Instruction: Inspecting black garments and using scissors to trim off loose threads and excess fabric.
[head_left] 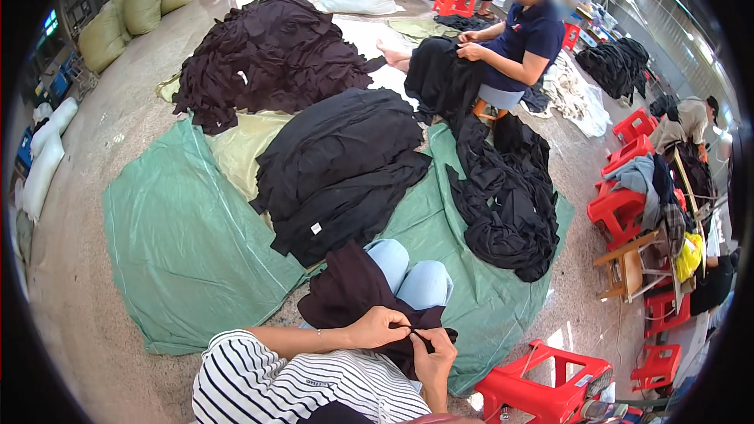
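A dark brown garment (345, 286) lies across my lap and hangs over my knees. My left hand (380, 327) pinches its edge between thumb and fingers. Close beside it, my right hand (433, 352) grips the same cloth, the fingertips of both hands nearly meeting. Any small thing between the fingertips is too fine to make out. In front of my knees is a neat stack of black garments (338, 161) with a small white label on the nearest one.
Green sheeting (181, 243) covers the floor around me. A dark brown clothing heap (271, 51) stands beyond, a loose black heap (510, 212) to the right. A seated co-worker (510, 47) handles black cloth. One red stool (542, 381) is near my right side; several more line the right.
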Motion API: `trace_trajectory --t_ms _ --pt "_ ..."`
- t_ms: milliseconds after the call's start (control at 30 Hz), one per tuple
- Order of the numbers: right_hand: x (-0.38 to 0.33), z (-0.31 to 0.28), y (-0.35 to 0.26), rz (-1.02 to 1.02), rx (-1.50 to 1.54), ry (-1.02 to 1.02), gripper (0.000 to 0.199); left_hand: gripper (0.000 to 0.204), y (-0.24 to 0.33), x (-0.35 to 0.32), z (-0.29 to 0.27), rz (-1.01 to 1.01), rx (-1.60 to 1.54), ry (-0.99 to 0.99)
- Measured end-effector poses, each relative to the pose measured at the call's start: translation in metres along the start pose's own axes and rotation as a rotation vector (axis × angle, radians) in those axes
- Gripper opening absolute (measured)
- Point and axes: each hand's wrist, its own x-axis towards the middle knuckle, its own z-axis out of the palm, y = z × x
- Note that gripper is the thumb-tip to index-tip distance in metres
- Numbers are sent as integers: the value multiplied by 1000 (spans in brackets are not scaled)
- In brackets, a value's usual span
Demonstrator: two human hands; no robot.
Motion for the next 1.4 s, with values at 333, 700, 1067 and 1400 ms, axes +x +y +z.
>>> trace_trajectory --t_ms 333,700,1067,1400 --pt "5 18 24 556 588 -3 3 4 0 3 11 -64 -397 197" --pt "29 -7 -16 126 -135 -394 23 50 -8 17 -16 179 -544 22" --pt "79 -138 -60 -501 -314 720 21 51 28 -37 -42 150 168 -885" --pt "74 -51 9 71 -170 -206 38 74 229 -11 -429 1012 1008 1167"
